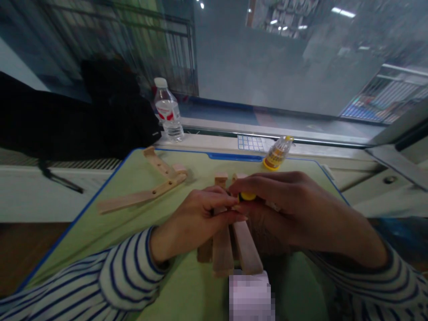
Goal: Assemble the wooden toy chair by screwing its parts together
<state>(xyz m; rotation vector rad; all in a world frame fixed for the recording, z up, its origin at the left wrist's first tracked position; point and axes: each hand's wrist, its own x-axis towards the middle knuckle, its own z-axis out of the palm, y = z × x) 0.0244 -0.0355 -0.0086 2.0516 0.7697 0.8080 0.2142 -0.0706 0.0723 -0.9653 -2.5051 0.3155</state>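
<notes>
Two pale wooden strips (223, 252) lie side by side in front of me, over a darker wooden piece (204, 252). Across the left strip, my left hand (200, 214) has thumb and fingers pinched together; what sits between them is hidden. My right hand (284, 205) is closed around a small yellow and black object (247, 196), perhaps a tool handle, mostly covered by the fingers. The fingertips of both hands meet above the strips. To the left lies a jointed wooden piece (143, 195) with dark holes along it.
The green table (180, 285) has a blue edge. At its back stands a clear bottle with a yellow base (277, 154). A water bottle (169, 111) stands on the sill beside black fabric (73, 125). A window fills the background. A pixelated patch covers something at the bottom.
</notes>
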